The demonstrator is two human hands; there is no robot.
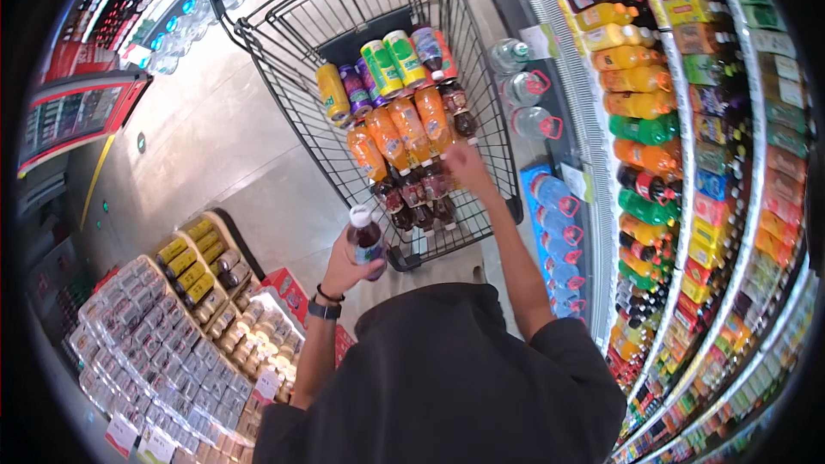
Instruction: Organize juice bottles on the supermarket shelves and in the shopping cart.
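Note:
My left hand (346,263) grips a plastic bottle of dark purple drink (366,240) with a white cap, held upright beside the near left corner of a black wire shopping cart (309,135). Inside the cart, my right hand (465,167) reaches over the right side, close to the lower caps of orange soda bottles (406,125); its fingers are blurred. Dark soda bottles (412,196) lie nearest me. Beyond the orange ones are green-and-white cans (392,63), purple cans (353,85), a yellow can (332,93) and a dark bottle (427,50).
Shelves of bottled drinks (644,103) rise along the right, with large water bottles (557,225) at their foot. A display of packed cans (155,348) and jars stands at lower left. A red-framed cooler (84,116) is at far left; water bottles (187,32) line the upper left.

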